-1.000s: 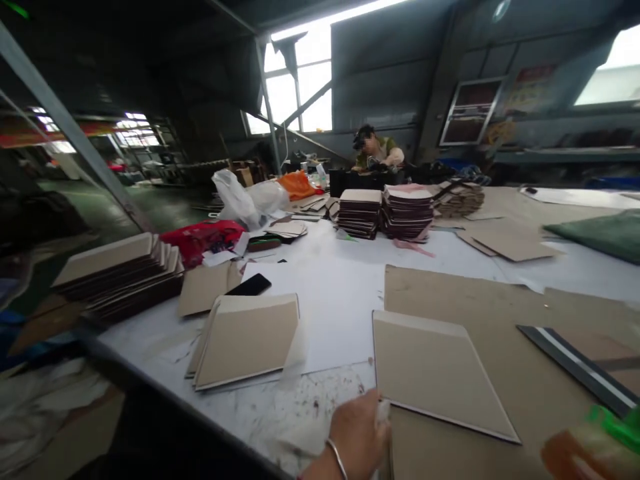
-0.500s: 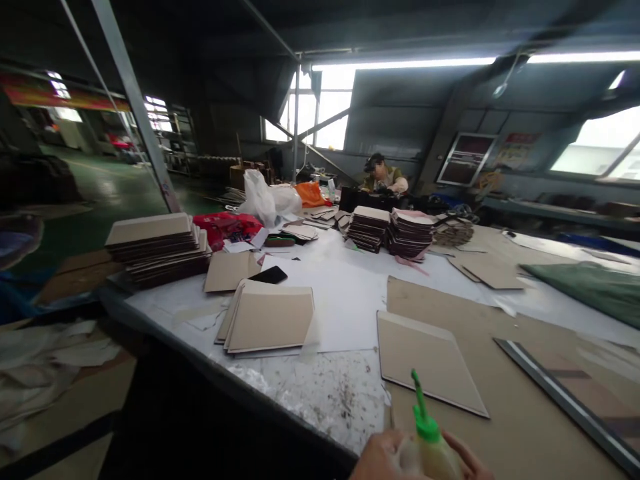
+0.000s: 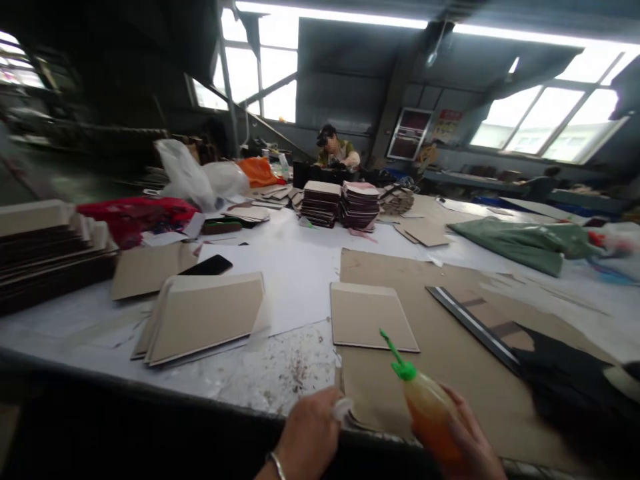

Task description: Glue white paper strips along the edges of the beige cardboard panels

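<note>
My right hand [image 3: 471,437] is wrapped around a squeeze bottle [image 3: 431,417] of orange-brown liquid. The bottle's green nozzle [image 3: 393,350] slants up and left, its tip seen in front of a flat beige panel [image 3: 373,317] with dark edges. To the left, at the table's front edge, my left hand [image 3: 311,430] is closed, fingers curled around a small whitish translucent piece [image 3: 343,408] whose kind I cannot make out. A brown board [image 3: 370,380] lies under the panel.
Beige panels [image 3: 207,317] are stacked at left, beside a black phone [image 3: 207,265]. Taller panel piles [image 3: 320,203] stand farther back. At right lie a metal-edged strip [image 3: 473,327] and green cloth [image 3: 520,243]. A person [image 3: 336,150] sits across the table.
The view has swung right. My left hand has come away from the bottle and now sits apart to its left. The bottle, in my right hand, shows more of its body and tilts left.
</note>
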{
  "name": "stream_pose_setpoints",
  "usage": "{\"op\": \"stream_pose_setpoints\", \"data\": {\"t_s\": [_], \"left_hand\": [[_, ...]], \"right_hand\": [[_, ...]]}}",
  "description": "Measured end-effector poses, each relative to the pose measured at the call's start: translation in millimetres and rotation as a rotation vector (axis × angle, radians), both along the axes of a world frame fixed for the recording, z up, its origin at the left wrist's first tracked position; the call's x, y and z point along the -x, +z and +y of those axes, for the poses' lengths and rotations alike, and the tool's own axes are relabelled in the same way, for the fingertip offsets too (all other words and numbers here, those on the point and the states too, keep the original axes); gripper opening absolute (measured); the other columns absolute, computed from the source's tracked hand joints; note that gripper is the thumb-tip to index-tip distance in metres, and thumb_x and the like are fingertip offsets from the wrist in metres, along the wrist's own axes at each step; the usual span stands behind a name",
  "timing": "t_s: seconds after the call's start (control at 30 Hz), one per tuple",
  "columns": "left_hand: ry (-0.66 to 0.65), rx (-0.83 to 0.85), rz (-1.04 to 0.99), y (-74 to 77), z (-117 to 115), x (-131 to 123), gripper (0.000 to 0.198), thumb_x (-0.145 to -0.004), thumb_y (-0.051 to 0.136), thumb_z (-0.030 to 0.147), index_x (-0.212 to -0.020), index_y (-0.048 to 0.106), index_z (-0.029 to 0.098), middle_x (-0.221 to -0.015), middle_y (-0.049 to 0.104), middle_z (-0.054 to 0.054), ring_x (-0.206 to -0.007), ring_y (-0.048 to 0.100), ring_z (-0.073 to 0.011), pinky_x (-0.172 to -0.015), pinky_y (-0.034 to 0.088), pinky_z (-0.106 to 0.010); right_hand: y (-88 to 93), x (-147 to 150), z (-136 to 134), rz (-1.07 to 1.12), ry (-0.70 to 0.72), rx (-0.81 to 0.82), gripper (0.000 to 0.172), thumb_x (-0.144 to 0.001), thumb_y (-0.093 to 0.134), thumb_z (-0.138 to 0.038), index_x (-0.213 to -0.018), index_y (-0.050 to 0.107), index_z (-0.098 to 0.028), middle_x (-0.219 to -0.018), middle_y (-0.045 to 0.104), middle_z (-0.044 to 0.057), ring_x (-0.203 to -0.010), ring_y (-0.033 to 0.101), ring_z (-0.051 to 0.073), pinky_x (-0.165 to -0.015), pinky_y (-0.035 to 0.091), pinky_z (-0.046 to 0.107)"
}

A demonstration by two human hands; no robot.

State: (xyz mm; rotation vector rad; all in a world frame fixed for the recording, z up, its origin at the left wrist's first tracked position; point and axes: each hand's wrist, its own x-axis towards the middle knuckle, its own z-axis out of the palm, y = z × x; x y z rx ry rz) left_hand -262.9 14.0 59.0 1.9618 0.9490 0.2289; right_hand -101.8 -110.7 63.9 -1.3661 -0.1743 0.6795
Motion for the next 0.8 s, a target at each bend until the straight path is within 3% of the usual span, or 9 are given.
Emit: {"op": "stream_pose_setpoints", "data": {"t_s": [0.1,0.2,0.27,0.37,0.6,0.8], "left_hand": [[-0.018,-0.209,0.079,-12.4,24,1,0.044,-0.071,0.030,-0.004,-0.095,0.061,0.016,-0.087,0.059,-0.008,-0.089,0.053,-0.0235,-0.084,0.040,-0.041],[-0.085,-0.572,0.006,-30.5,45,-6,0.053,-0.067,0.029,-0.006,-0.104,0.059,0.017,-0.092,0.059,-0.007,-0.089,0.053,-0.0210,-0.080,0.048,-0.036],[-0.123,-0.782,-0.117,-41.6,56,-13,0.054,-0.063,0.030,-0.007,-0.105,0.058,0.014,-0.096,0.060,-0.007,-0.092,0.054,-0.0192,-0.081,0.050,-0.032],[-0.135,-0.958,-0.197,-52.6,67,-21,0.055,-0.062,0.030,-0.006,-0.106,0.058,0.012,-0.103,0.061,-0.007,-0.098,0.053,-0.0183,-0.085,0.049,-0.032],[-0.141,-0.957,-0.217,-60.3,75,-27,0.053,-0.066,0.033,-0.004,-0.110,0.058,0.012,-0.112,0.061,-0.003,-0.105,0.048,-0.0182,-0.090,0.039,-0.031],[-0.162,-0.915,-0.247,-68.8,77,-25,0.051,-0.067,0.035,-0.003,-0.111,0.057,0.011,-0.114,0.060,-0.003,-0.106,0.048,-0.0190,-0.091,0.035,-0.031]], "right_hand": [[11.5,-12,7,-0.236,0.046,0.208,0.059,-0.057,0.072,-0.053,-0.102,0.052,-0.021,-0.088,0.065,0.005,-0.074,0.062,0.020,-0.061,0.051,0.025],[15.2,-19,20,-0.461,0.089,0.396,0.054,-0.059,0.068,-0.051,-0.102,0.053,-0.021,-0.095,0.064,0.005,-0.082,0.062,0.021,-0.071,0.050,0.027],[12.4,-22,30,-0.565,0.136,0.460,0.050,-0.062,0.066,-0.049,-0.102,0.053,-0.022,-0.095,0.063,0.004,-0.082,0.062,0.021,-0.075,0.050,0.029],[4.3,-28,43,-0.723,0.200,0.504,0.041,-0.067,0.063,-0.043,-0.102,0.054,-0.024,-0.095,0.061,0.002,-0.083,0.061,0.020,-0.080,0.049,0.030],[-5.3,-45,58,-1.140,0.383,0.443,0.033,-0.077,0.059,-0.031,-0.108,0.049,-0.026,-0.106,0.053,0.002,-0.099,0.052,0.017,-0.087,0.044,0.025],[0.7,-50,67,-1.275,0.504,0.440,0.036,-0.079,0.059,-0.027,-0.113,0.046,-0.023,-0.108,0.052,0.005,-0.105,0.049,0.019,-0.090,0.044,0.027]]}}
